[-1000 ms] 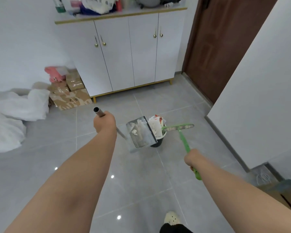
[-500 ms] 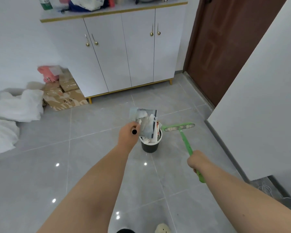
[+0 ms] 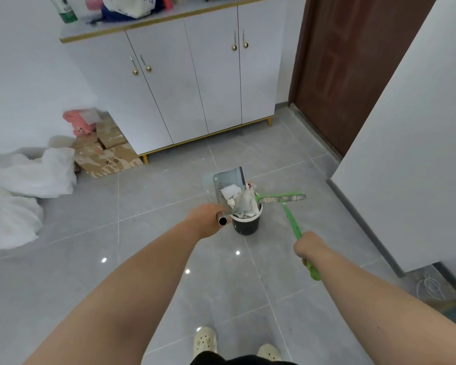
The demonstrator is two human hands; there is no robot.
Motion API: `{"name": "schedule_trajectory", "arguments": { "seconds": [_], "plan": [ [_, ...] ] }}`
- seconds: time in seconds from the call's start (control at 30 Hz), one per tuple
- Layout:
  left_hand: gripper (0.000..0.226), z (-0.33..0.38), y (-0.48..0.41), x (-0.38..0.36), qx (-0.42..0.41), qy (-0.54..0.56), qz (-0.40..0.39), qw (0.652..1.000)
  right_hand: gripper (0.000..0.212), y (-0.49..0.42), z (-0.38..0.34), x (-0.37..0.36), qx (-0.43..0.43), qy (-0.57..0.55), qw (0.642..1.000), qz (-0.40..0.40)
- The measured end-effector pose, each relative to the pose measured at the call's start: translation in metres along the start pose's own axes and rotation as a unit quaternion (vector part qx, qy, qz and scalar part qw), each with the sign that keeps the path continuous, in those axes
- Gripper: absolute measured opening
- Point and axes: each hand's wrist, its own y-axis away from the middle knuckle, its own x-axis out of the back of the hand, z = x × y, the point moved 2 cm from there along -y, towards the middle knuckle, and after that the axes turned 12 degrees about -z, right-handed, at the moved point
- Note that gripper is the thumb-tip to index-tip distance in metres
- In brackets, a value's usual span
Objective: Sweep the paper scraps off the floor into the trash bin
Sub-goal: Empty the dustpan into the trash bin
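We look down on a grey tiled floor [image 3: 142, 259] with a small dark trash bin [image 3: 245, 225] standing near its middle. Behind the bin is a white cabinet [image 3: 195, 88] with gold knobs. Its top surface [image 3: 148, 21] carries a bottle and bags, which the upper edge cuts off. A brown door [image 3: 353, 61] stands behind and to the right of the bin, and a white wall [image 3: 419, 154] runs along the right. Cardboard boxes [image 3: 108, 156] and crumpled white sheeting [image 3: 29, 177] lie well to the left of the bin.

The bin's mouth is mostly hidden by a grey dustpan [image 3: 228, 184], tilted steeply right over it. White paper scraps [image 3: 231, 192] sit in the pan and at the bin's rim. We cannot tell whether the pan touches the rim.

The left hand [image 3: 206, 219], just left of the bin, has its fingers curled round the pan's metal tube handle [image 3: 222, 221], whose open end faces us. The right hand [image 3: 307, 246], to the right of the bin, grips the handle of a green broom [image 3: 281, 197], whose head sits just beside the bin's right side. Two pale shoes [image 3: 205, 341] show below.
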Motion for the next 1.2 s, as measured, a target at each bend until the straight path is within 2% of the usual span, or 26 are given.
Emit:
{"name": "schedule_trajectory", "arguments": {
  "seconds": [0.1, 0.17, 0.23, 0.3, 0.43, 0.53, 0.6, 0.67, 0.73, 0.83, 0.93, 1.07, 1.2],
  "plan": [
    [0.020, -0.014, 0.003, -0.005, -0.002, 0.072, -0.070, 0.995, 0.008, 0.003, -0.002, -0.001, -0.003, 0.002, 1.000, 0.007],
    [0.021, -0.025, 0.004, -0.009, 0.003, 0.165, -0.081, 0.983, 0.013, 0.003, 0.000, -0.001, -0.003, 0.002, 1.000, 0.013],
    [0.023, -0.035, 0.005, -0.013, 0.008, 0.309, -0.083, 0.947, 0.021, 0.004, 0.004, 0.001, 0.002, 0.001, 1.000, 0.018],
    [0.026, -0.040, 0.005, -0.019, 0.008, 0.385, -0.083, 0.919, 0.019, 0.005, 0.007, 0.004, 0.004, 0.014, 1.000, 0.022],
    [0.029, -0.038, -0.002, -0.031, 0.030, 0.436, -0.003, 0.899, 0.009, 0.006, 0.015, 0.006, 0.008, 0.019, 0.999, 0.034],
    [0.020, -0.026, -0.010, -0.031, 0.046, 0.517, 0.056, 0.853, 0.011, 0.004, 0.021, 0.005, 0.006, 0.027, 0.999, 0.032],
    [0.031, -0.018, -0.016, -0.028, 0.048, 0.528, 0.072, 0.845, 0.009, 0.004, 0.023, 0.004, 0.005, 0.030, 0.999, 0.032],
    [0.036, -0.012, -0.021, -0.025, 0.048, 0.511, 0.082, 0.854, 0.012, 0.004, 0.024, 0.003, 0.004, 0.028, 0.999, 0.023],
    [0.032, -0.008, -0.025, -0.023, 0.054, 0.471, 0.093, 0.875, 0.018, 0.004, 0.025, 0.002, 0.002, 0.026, 1.000, 0.014],
    [0.025, -0.005, -0.023, -0.013, 0.062, 0.451, 0.100, 0.885, 0.027, 0.003, 0.030, 0.003, 0.005, 0.026, 1.000, 0.006],
    [0.020, -0.007, -0.017, 0.002, 0.055, 0.401, 0.097, 0.909, 0.025, 0.001, 0.032, 0.003, 0.009, 0.015, 1.000, 0.009],
    [0.023, -0.009, -0.010, 0.019, 0.038, 0.276, 0.096, 0.956, 0.024, 0.000, 0.031, 0.004, 0.016, 0.000, 1.000, 0.016],
    [0.030, -0.001, -0.005, 0.024, 0.006, 0.111, 0.078, 0.991, 0.011, 0.001, 0.030, 0.005, 0.018, -0.008, 1.000, 0.021]
  ]
}}
